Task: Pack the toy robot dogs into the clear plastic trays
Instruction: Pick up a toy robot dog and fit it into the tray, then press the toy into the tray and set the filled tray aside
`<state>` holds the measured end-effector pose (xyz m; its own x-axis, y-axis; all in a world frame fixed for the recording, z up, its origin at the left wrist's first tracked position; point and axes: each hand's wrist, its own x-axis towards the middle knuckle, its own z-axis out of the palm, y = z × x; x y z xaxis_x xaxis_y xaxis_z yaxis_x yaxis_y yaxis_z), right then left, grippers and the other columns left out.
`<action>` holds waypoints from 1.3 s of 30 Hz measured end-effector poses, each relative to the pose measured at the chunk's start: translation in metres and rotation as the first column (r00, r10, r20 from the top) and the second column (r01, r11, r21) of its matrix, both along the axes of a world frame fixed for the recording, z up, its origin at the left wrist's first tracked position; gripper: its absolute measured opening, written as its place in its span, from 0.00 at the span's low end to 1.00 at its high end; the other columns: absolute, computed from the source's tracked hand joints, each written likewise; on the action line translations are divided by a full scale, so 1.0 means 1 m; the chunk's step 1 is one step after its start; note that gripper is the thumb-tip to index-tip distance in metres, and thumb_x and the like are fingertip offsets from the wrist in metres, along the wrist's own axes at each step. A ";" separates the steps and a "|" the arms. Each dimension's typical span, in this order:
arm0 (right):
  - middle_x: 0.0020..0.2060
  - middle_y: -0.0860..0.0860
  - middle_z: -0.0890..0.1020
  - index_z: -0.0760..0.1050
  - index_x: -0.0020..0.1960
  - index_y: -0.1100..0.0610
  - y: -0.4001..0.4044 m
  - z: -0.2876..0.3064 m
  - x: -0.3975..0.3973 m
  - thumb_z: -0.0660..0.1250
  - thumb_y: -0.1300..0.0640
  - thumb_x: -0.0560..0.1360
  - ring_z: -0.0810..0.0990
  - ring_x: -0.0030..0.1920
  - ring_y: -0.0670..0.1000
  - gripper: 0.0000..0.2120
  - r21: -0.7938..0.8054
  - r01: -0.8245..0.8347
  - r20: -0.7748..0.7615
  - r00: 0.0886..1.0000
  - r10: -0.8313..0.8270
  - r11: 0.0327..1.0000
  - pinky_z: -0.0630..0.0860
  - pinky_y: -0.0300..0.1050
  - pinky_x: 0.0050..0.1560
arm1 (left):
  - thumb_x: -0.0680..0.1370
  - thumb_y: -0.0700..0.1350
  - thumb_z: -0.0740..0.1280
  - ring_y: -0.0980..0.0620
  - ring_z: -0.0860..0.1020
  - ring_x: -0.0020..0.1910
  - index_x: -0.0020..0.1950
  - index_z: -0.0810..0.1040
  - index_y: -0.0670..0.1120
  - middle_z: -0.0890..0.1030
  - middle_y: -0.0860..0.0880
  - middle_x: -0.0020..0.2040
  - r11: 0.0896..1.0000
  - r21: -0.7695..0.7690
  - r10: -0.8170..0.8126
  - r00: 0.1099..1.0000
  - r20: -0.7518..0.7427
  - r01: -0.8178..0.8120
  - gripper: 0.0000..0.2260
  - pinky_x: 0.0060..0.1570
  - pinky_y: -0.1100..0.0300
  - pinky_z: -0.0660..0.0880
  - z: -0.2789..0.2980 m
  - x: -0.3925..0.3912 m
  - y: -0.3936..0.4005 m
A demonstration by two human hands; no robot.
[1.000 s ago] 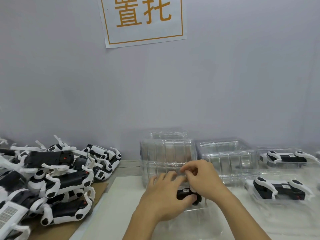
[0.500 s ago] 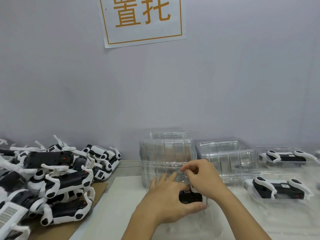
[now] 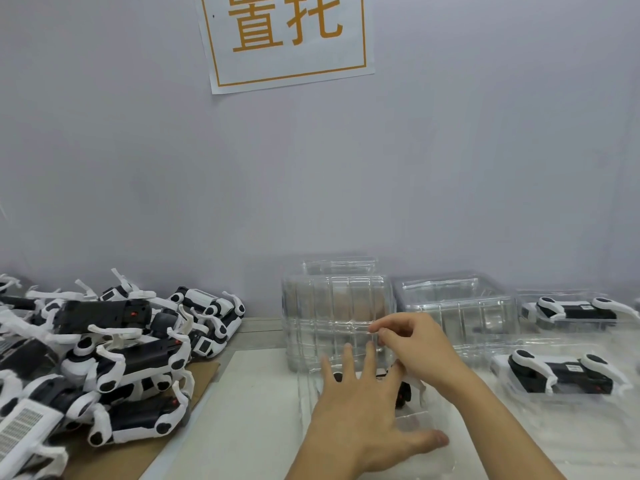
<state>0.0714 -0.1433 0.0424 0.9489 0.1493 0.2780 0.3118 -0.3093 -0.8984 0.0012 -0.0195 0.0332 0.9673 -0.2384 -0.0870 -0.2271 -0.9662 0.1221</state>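
Clear plastic tray [image 3: 412, 424] on the white mat [image 3: 242, 410] at near centre, with a black-and-white toy robot dog [image 3: 403, 389] lying in it, mostly hidden under both hands. Left hand [image 3: 360, 410] flat over the tray, fingers straight and spread, thumb out to the right, gripping nothing. Right hand [image 3: 415, 344] just behind it, thumb and forefinger pinched together on a thin clear edge, hard to tell of which tray. Tall stack of empty trays [image 3: 332, 306] right behind the hands, a lower stack [image 3: 453, 303] beside it. Two packed dogs in trays at right, one near [image 3: 561, 374], one farther back [image 3: 575, 310]. Loose pile of dogs [image 3: 104, 358] on brown cardboard [image 3: 204, 372] at left. Paper sign [image 3: 287, 36] with orange characters on the grey wall.
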 end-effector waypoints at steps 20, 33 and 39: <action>0.42 0.42 0.85 0.84 0.45 0.44 0.005 -0.002 -0.002 0.67 0.59 0.79 0.82 0.46 0.42 0.12 -0.023 0.007 -0.014 1.000 -0.008 1.000 0.74 0.31 0.40 | 0.62 0.70 0.76 0.52 0.42 0.80 0.71 0.62 0.67 0.49 0.58 0.80 0.986 -0.161 0.009 0.992 -0.128 -0.030 0.42 0.77 0.37 0.46 0.021 0.000 0.072; 0.38 0.41 0.85 0.85 0.45 0.45 0.003 0.007 -0.004 0.67 0.59 0.79 0.82 0.42 0.38 0.12 -0.013 -0.019 -0.013 1.000 0.019 1.000 0.76 0.34 0.44 | 0.65 0.70 0.71 0.53 0.52 0.77 0.73 0.61 0.72 0.58 0.56 0.76 0.987 -0.160 0.018 1.000 0.006 -0.017 0.38 0.74 0.44 0.54 0.020 -0.005 0.064; 0.36 0.43 0.85 0.85 0.44 0.48 -0.007 0.032 -0.009 0.67 0.62 0.78 0.82 0.40 0.42 0.12 -0.004 0.053 0.115 0.992 -0.052 0.999 0.78 0.36 0.45 | 0.64 0.71 0.70 0.56 0.54 0.73 0.72 0.62 0.72 0.59 0.57 0.75 0.989 -0.147 0.015 0.995 0.096 -0.001 0.37 0.73 0.45 0.56 0.042 -0.013 0.061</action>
<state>0.0625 -0.1498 0.0740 0.9173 0.1026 0.3848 0.3962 -0.3341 -0.8552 -0.0116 0.0417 0.0757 0.9714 -0.2336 0.0423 -0.2368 -0.9414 0.2402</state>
